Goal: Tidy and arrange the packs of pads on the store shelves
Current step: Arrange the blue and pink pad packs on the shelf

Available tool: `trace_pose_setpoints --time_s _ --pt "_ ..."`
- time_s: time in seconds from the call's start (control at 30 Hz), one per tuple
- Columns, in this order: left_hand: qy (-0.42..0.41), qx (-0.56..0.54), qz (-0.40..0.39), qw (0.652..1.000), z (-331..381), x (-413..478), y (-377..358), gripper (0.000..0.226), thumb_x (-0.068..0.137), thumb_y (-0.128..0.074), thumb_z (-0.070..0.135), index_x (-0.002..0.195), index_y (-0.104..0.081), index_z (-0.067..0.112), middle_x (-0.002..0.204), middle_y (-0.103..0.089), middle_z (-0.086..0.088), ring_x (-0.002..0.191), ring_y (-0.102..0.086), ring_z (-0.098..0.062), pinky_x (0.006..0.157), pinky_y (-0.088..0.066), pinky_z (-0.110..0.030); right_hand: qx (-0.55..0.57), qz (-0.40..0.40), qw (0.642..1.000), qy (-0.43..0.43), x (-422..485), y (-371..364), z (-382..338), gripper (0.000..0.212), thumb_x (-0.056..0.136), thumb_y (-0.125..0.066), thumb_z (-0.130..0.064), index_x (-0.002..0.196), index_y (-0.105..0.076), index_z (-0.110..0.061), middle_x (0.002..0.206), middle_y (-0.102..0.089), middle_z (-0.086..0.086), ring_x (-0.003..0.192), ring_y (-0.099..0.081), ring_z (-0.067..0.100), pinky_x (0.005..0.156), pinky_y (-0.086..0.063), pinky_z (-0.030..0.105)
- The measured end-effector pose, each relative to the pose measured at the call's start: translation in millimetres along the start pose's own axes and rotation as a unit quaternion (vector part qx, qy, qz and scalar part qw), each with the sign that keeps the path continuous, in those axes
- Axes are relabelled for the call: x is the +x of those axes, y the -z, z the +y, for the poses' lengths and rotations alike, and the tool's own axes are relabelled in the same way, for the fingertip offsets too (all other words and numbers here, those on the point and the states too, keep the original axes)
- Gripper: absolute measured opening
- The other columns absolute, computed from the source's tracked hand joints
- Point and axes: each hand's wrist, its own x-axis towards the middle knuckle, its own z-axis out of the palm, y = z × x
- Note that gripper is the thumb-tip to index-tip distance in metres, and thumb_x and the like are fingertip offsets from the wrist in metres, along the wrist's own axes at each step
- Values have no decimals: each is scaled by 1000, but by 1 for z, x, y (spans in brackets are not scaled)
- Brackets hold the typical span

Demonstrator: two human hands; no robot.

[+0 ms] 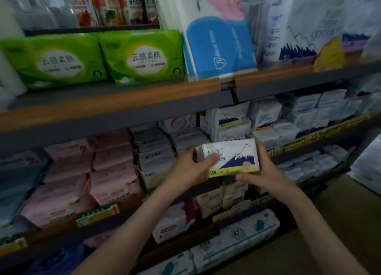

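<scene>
Pack of pads [233, 157] was held in front of the middle shelf [309, 137], off its surface, label up. Left hand [191, 165] gripped the left end, thumb across the face; right hand [261, 167] gripped the right end. Judgement: the matching mountain-print packs [228, 118] stood just behind, so it was best set in squared to them, label forward, with both ends supported.

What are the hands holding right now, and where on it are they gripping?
A white pack of pads with a mountain print. The left hand grips its left end, thumb on the front; the right hand grips its right end.
</scene>
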Motion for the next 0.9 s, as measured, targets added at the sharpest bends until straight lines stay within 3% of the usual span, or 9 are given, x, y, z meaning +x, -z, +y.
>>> trace_pose_setpoints --time_s 0.1,0.17,0.23,0.3,0.4,0.5,0.6,0.73,0.9 --pt "12 6 -9 1000 4 1 -20 36 83 -64 53 109 -54 31 112 -64 9 96 -63 -5 83 -53 -25 -10 23 999 22 11 15 10 82 67 -78 3 121 -32 -40 116 -57 -2 90 -64 -1 67 -54 21" --pt "22 11 5 1000 8 1 -29 36 85 -62 50 112 -54 27 111 -65 9 95 -63 -3 78 -53 -19 -46 15 998 35 20 26 16 84 66 -79 4 120 -32 -40 117 -54 0 90 -62 -2 68 -53 19" --pt "34 21 32 999 12 4 -36 40 84 -63 51 114 -55 26 111 -64 9 96 -62 -5 78 -52 -20 -127 -3 989 74 29 36 22 98 62 -86 -6 125 -25 -51 129 -43 0 109 -54 8 87 -48 27" --pt "53 26 61 996 15 4 -43 38 84 -63 51 112 -55 27 106 -63 12 93 -61 -3 74 -50 -17 -216 -28 968 125 36 46 23 106 60 -88 -20 129 -17 -57 135 -27 -10 124 -34 10 102 -33 32" --pt "72 27 95 993 22 3 -55 39 82 -66 51 109 -55 26 103 -64 12 91 -62 -5 78 -53 -24 -335 -64 912 228 43 60 21 96 62 -81 -37 136 -20 -48 130 -22 -18 123 -19 4 105 -20 36" --pt "75 32 117 990 26 1 -67 44 80 -68 51 111 -55 22 106 -66 6 95 -64 -11 85 -54 -35 -401 -72 875 260 47 71 21 81 61 -63 -52 134 -37 -29 125 -36 -7 119 -30 16 100 -20 32" --pt "54 54 147 986 31 -4 -81 53 79 -69 50 120 -49 22 111 -63 8 99 -61 -10 86 -54 -32 -394 -54 873 283 47 78 25 76 59 -71 -37 128 -44 -20 117 -42 -7 112 -35 14 89 -20 26" --pt "23 68 185 980 39 -9 -95 73 80 -70 46 139 -32 27 120 -53 8 104 -55 -9 74 -46 -11 -349 -20 887 302 48 85 30 73 61 -77 -9 127 -47 -19 116 -38 -13 110 -26 0 90 -22 21" --pt "0 103 185 977 50 -3 -97 88 80 -72 43 145 -16 27 126 -41 12 115 -47 -10 84 -40 -22 -313 34 896 313 51 86 24 71 61 -73 -1 126 -49 -16 117 -41 -9 112 -27 2 96 -27 24"
